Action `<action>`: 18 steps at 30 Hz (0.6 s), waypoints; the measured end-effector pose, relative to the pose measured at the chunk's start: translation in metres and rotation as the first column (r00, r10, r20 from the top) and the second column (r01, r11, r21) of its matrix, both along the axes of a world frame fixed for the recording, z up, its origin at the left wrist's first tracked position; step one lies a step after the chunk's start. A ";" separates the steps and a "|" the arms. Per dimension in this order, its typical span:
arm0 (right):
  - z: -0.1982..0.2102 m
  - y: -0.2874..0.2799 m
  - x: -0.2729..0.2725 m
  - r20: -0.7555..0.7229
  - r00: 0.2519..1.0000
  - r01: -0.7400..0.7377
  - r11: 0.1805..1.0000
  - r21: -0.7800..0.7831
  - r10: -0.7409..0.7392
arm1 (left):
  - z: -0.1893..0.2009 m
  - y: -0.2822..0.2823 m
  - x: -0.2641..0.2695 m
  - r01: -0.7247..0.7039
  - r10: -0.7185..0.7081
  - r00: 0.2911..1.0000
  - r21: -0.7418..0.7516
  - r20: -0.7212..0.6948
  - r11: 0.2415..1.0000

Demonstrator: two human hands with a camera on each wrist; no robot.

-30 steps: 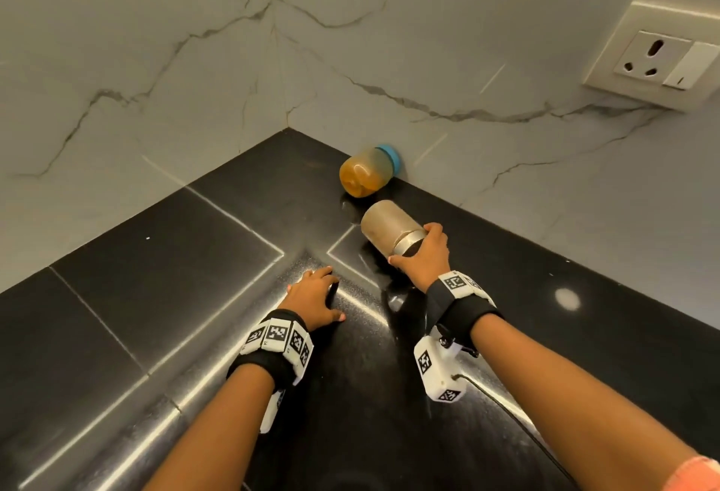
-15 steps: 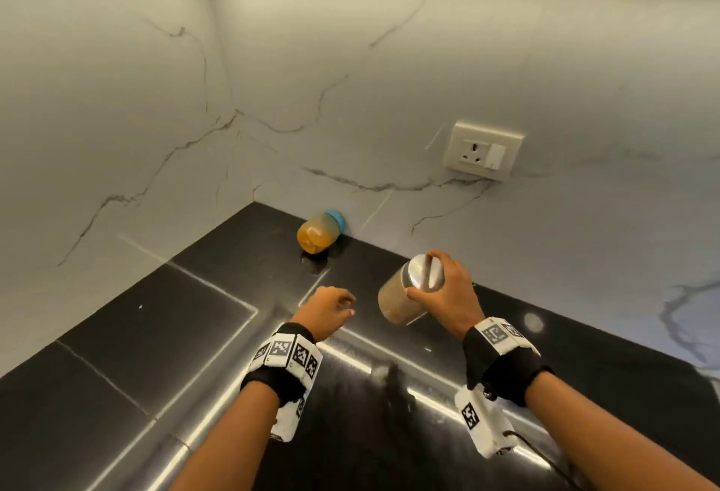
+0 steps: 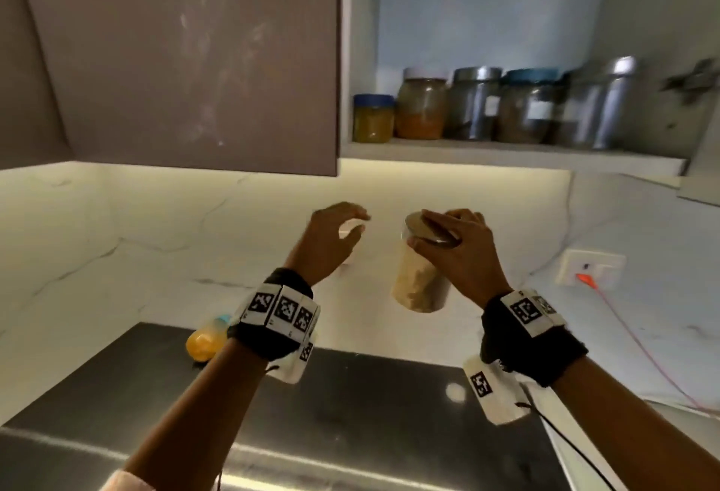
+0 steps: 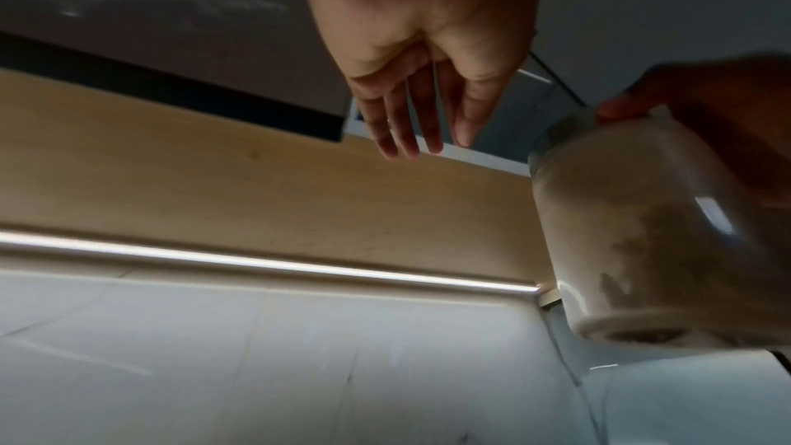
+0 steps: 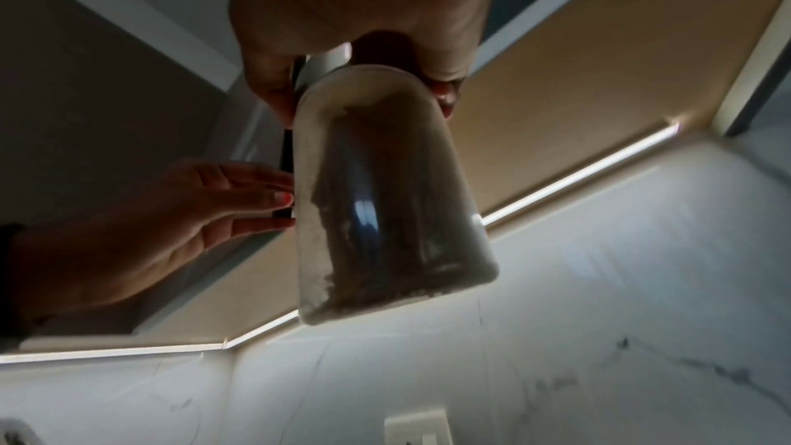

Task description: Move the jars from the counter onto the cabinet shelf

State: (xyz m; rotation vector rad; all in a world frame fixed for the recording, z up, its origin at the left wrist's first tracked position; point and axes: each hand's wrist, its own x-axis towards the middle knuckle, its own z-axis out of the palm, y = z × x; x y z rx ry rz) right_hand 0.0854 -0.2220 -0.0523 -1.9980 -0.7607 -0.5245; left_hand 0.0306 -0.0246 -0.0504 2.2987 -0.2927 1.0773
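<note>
My right hand (image 3: 452,235) grips the metal lid of a clear jar of beige powder (image 3: 419,280), holding it upright in the air below the cabinet shelf (image 3: 506,153). The same jar (image 5: 385,202) hangs from my right hand (image 5: 364,46) in the right wrist view and shows at the right edge as the jar (image 4: 642,232) in the left wrist view. My left hand (image 3: 343,225) is raised left of the jar, fingers relaxed and holding nothing; its fingers (image 4: 411,120) are straight. An orange jar with a blue lid (image 3: 204,340) lies on its side on the black counter (image 3: 350,412).
Several jars (image 3: 487,105) stand in a row on the open shelf. A closed grey cabinet door (image 3: 175,54) hangs to the left. A wall socket (image 3: 590,270) with an orange cable is at the right on the marble wall.
My right hand has lifted the powder jar from the counter up toward the shelf and turned it upright. My left hand left the counter and rose beside it. The view tilted up to the cabinet.
</note>
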 end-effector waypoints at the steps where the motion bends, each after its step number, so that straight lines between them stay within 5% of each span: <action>1: 0.012 -0.011 -0.003 0.009 1.000 0.008 0.999 0.035 -0.008 | 0.010 -0.008 0.003 0.021 -0.022 0.998 0.023 0.056 1.000; 5: 0.054 -0.053 -0.016 0.071 0.996 0.035 0.988 0.150 -0.047 | 0.045 -0.041 0.022 0.026 -0.048 0.980 0.115 0.192 0.993; 11: 0.104 -0.087 -0.021 0.160 0.986 0.007 0.970 0.243 -0.047 | 0.072 -0.058 0.047 -0.026 -0.007 0.985 0.186 0.175 0.982; 18: 0.162 -0.092 0.012 0.207 0.968 0.069 0.944 0.321 -0.141 | 0.070 -0.043 0.069 0.095 -0.094 0.991 0.003 0.099 0.996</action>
